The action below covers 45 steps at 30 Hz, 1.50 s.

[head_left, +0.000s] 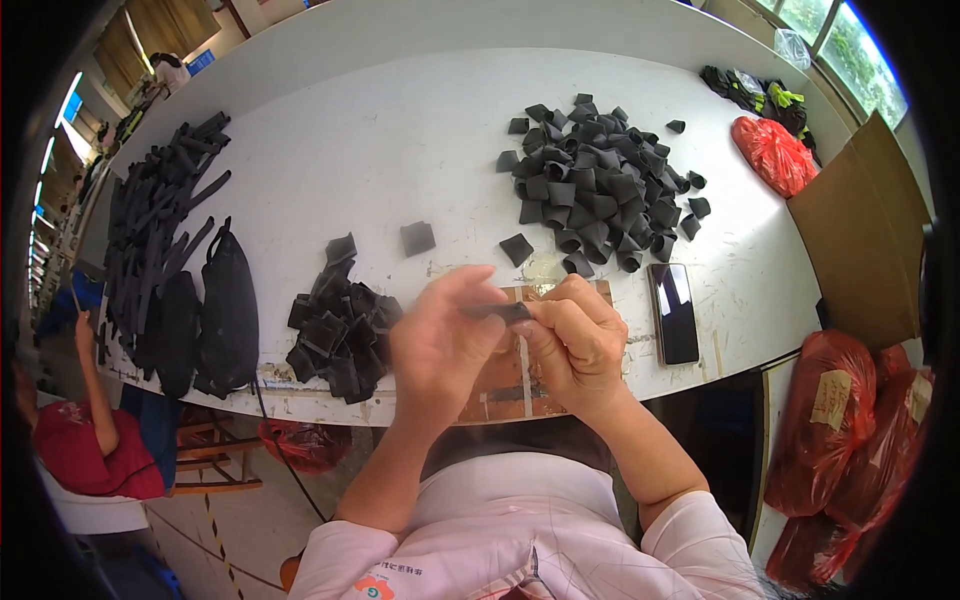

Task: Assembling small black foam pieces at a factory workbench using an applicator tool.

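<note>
In front of my chest, a small black fabric piece (512,312) spans my two hands. My right hand (582,345) pinches one end between thumb and fingers. My left hand (440,345) grips the other end, its upper fingers raised and smeared by motion. Beneath them lies a brown board (495,385) at the table's front edge. Left of my left hand is a heap of flat black pieces (345,335), with a single black square (417,238) beyond it. A larger pile of black tube-like pieces (590,185) spreads at the back right, with one loose piece (516,249) nearer.
A phone (675,313) lies right of the board. Black strips (160,200) and black pouches (228,310) cover the table's left end. A red bag (775,155) and cardboard (865,230) stand at right, with red sacks (830,420) below. At left sits another person (100,440).
</note>
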Each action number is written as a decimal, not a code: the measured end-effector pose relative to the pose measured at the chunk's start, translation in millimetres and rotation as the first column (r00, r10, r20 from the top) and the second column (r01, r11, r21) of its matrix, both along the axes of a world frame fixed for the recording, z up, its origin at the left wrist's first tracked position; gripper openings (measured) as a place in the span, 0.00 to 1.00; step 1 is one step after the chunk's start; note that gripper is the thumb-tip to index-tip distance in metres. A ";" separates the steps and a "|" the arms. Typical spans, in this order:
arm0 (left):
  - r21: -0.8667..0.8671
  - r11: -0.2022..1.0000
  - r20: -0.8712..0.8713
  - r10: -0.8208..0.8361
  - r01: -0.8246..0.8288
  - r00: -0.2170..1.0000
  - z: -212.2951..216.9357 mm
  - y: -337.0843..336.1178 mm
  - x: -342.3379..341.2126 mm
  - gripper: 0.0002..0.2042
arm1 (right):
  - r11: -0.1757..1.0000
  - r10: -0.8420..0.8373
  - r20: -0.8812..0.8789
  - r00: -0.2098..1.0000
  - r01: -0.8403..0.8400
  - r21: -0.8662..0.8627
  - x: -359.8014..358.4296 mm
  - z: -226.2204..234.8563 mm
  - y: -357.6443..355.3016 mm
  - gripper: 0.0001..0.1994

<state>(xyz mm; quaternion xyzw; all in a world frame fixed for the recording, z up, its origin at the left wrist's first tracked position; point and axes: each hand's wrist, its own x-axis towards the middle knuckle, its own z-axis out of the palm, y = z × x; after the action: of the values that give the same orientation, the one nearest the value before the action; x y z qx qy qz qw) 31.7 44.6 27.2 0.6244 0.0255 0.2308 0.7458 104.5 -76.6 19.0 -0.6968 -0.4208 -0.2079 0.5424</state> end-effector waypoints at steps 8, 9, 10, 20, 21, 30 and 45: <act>0.374 0.923 0.096 0.055 -0.088 0.994 9.3 7.4 7.6 0.04 | 0.996 0.068 -0.084 0.994 -0.073 -0.058 2.1 2.2 0.2 0.07; 0.379 0.919 0.076 0.089 -0.111 0.993 9.6 4.4 6.9 0.03 | 0.998 0.063 -0.098 0.993 -0.064 -0.008 1.7 -0.2 1.1 0.07; 0.443 0.879 0.113 0.141 -0.177 0.984 4.5 5.9 9.3 0.02 | 0.999 0.028 -0.050 0.998 -0.029 -0.026 3.3 -2.2 4.6 0.06; -0.152 0.987 0.150 0.077 -0.054 0.986 -12.9 -3.9 -10.7 0.18 | 0.935 0.251 -0.515 0.819 -0.067 0.348 -15.5 23.0 -20.3 0.12; -0.151 0.987 0.147 0.075 -0.053 0.986 -13.2 -10.5 -17.1 0.18 | 0.935 0.250 -0.517 0.818 -0.065 0.349 -22.0 19.2 -20.2 0.12; 0.095 0.981 0.029 0.167 -0.169 0.985 -29.0 -32.8 -23.8 0.05 | 0.813 0.579 -0.815 -0.031 0.097 0.574 -49.8 -19.0 -17.2 0.11; 0.529 0.826 -0.132 0.306 -0.194 0.943 -36.7 -31.1 -26.6 0.02 | 0.955 -0.190 0.386 0.903 0.261 -0.141 -29.5 -32.5 -19.4 0.16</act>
<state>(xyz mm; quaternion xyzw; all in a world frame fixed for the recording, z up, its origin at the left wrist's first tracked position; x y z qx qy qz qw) 5.1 13.5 -9.4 0.8109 0.1247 0.2577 0.5103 75.0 -96.0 -13.5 -0.7379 -0.4489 -0.3554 0.3574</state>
